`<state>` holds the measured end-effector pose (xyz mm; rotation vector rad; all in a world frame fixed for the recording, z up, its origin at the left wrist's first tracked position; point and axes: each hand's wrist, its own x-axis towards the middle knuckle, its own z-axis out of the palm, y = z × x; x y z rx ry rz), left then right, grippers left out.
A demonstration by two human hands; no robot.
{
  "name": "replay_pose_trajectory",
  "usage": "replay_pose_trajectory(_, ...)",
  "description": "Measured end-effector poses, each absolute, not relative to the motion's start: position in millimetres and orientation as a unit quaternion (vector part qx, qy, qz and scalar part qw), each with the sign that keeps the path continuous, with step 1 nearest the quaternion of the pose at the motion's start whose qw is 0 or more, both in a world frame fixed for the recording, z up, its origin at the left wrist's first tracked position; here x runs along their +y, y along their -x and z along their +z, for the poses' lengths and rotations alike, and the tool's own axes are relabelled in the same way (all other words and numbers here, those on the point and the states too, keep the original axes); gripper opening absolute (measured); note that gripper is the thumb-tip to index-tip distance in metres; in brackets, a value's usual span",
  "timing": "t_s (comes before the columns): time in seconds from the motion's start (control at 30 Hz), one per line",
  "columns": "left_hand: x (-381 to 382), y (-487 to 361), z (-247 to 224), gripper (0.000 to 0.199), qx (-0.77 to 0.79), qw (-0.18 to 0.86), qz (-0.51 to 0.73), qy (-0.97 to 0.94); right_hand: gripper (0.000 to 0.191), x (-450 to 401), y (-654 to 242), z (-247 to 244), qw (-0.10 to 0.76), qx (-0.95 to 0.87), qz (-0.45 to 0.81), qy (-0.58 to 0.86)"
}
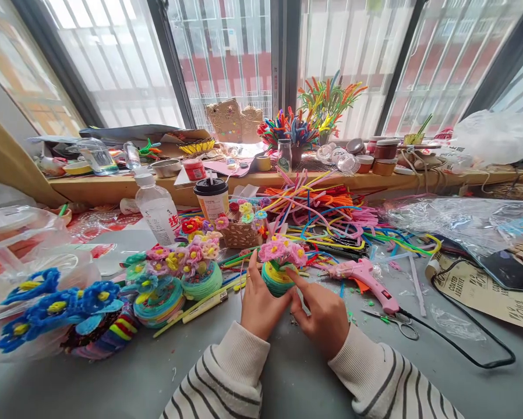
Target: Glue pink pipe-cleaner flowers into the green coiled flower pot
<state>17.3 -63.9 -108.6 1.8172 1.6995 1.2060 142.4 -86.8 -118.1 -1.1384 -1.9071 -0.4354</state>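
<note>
My left hand (261, 306) is wrapped around a small pipe-cleaner flower pot (275, 283), its wound sides teal and yellow. Pink flowers with yellow centres (282, 251) stand up out of it. My right hand (325, 314) grips the pot from the other side, index finger at the rim just below the flowers, thumb close to my left thumb. The pot's near lower side is partly covered by my hands. Left of it, two finished-looking flower pots (202, 282) stand close together. Farther left, a striped pot with blue flowers (106, 334) lies tilted.
A pink glue gun (366, 279) lies to the right, its black cord looping over the table, beside scissors (396, 323). Behind are heaped pipe cleaners (327, 215), a lidded paper cup (211, 198) and a clear bottle (156, 209). A phone (512, 267) rests on sandpaper (488, 291).
</note>
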Motion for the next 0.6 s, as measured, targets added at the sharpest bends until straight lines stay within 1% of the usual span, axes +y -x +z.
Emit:
replay_pose_trajectory(0.3,-64.9,-17.9,-109.7,0.091,0.607,0.194,0.427,-0.642,0.033,-92.2,-147.4,-120.7,0.436,-0.753,-0.164,0.464)
replay_pose_trajectory(0.6,-65.4,-18.5,-105.8,0.087,0.608,0.202,0.415,-0.646,0.037,-88.9,-143.4,-121.2,0.399,-0.788,-0.170,0.437)
